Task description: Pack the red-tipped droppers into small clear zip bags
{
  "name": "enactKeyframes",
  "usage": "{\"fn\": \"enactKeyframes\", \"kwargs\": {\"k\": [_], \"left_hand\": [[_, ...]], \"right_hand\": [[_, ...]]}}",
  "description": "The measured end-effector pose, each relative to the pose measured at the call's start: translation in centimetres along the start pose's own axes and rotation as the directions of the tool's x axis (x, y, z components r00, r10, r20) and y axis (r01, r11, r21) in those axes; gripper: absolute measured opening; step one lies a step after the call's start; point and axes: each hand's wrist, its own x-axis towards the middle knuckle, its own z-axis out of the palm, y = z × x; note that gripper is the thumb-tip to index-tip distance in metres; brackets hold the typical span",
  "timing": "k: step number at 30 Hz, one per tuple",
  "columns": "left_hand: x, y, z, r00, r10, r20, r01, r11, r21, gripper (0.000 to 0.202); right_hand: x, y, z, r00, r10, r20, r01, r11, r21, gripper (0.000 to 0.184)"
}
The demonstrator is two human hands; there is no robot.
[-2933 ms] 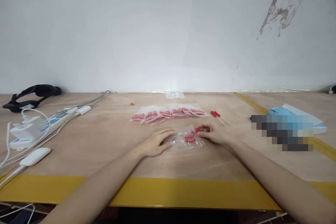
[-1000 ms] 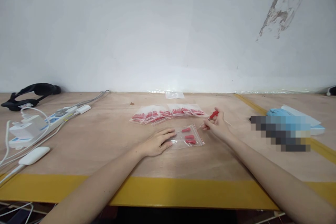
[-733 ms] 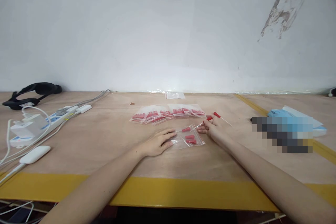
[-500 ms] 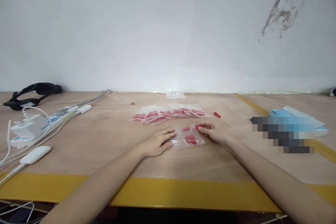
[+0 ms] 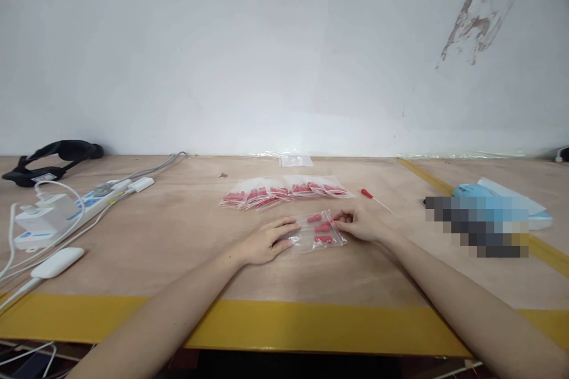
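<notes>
A clear zip bag (image 5: 302, 241) lies flat on the table with several red rubber bulbs (image 5: 323, 239) inside. Resting on its left edge is my left hand (image 5: 267, 241), fingers stretched and apart, pressing the bag down. My right hand (image 5: 355, 224) is at the bag's right, zip end. Its thumb and fingertips are pinched on the tail of another red bulb (image 5: 326, 223), most of which is within the bag. Just beyond that hand lies a dropper (image 5: 367, 193) with a red bulb and thin pale stem.
Filled bags (image 5: 288, 189) of red bulbs overlap in a row behind. Flat empty bags (image 5: 296, 161) lie by the wall. At left are a power strip (image 5: 98, 198), cables, a white device (image 5: 57, 263) and a black headset (image 5: 53, 160). A blue packet (image 5: 480, 192) is at right.
My right hand has pushed the red bulb leftward through the bag's mouth, beside the others. My left hand has stayed on the bag.
</notes>
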Motion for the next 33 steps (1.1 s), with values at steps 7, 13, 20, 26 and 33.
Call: {"fn": "enactKeyframes", "kwargs": {"k": [7,13,20,26,33], "left_hand": [[0.0,-0.2,0.1,1.000,0.017,0.005,-0.017,1.000,0.013,0.040],[-0.1,-0.3,0.1,1.000,0.030,-0.009,-0.030,1.000,-0.004,0.034],[-0.1,-0.2,0.0,1.000,0.018,0.001,-0.018,1.000,-0.007,0.032],[0.0,0.0,0.0,1.000,-0.016,0.023,0.016,1.000,-0.001,0.035],[0.0,0.0,0.0,0.999,-0.047,0.013,0.047,0.999,-0.002,0.036]], "right_hand": [[0.4,-0.3,1.8,0.997,-0.071,-0.042,0.076,0.989,0.129,0.027],[0.7,0.3,-0.5,0.989,0.007,-0.147,-0.004,1.000,0.023,0.025],[0.9,4.5,-6.1,0.723,0.047,-0.689,-0.546,0.650,-0.528,0.033],[1.2,5.9,-7.0,0.717,0.238,-0.655,-0.624,0.638,-0.451,0.022],[0.6,2.1,-4.6,0.706,0.080,-0.703,-0.124,0.992,-0.012,0.041]]}}
